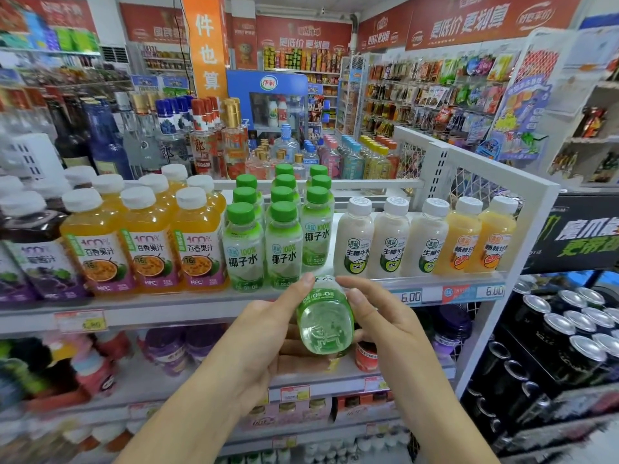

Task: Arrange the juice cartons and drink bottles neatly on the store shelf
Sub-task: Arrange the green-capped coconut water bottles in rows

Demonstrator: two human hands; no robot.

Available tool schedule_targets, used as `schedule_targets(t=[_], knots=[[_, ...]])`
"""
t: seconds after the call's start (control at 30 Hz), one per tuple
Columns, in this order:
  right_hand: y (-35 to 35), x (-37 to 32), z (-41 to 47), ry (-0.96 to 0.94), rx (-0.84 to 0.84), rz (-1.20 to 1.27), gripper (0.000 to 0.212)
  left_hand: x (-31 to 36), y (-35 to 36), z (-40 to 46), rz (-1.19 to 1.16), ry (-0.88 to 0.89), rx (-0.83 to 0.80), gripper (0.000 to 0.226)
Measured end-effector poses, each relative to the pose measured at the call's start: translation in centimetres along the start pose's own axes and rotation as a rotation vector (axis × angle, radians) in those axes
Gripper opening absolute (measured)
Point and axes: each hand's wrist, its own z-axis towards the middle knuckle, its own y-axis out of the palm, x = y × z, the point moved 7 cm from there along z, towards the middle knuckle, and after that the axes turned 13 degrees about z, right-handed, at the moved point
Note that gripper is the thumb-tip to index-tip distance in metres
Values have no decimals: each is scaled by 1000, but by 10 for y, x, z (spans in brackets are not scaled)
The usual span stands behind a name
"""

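Observation:
A clear coconut-water bottle [324,321] with a green label is tipped so its base faces me, just in front of the shelf edge. My left hand [268,333] cups it from the left and below, and my right hand [378,316] holds its right side, fingers reaching over the top. On the shelf [187,309] behind stand rows of matching green-capped coconut-water bottles [283,242]. The third row's front bottle [316,226] sits farther back, leaving a gap at the shelf front.
Yellow passion-fruit juice bottles [147,242] and purple grape juice [40,262] stand to the left; white coconut-milk bottles [390,239] and orange drinks [475,236] to the right. Lower shelves hold more drinks. Black cans [569,329] fill a display at right.

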Motion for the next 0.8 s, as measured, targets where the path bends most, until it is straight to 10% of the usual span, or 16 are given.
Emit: schedule_targets(t=[0.8], knots=[[11,-86,77,-432,-83,-385,37,54,-34,17,914,673,354,84]])
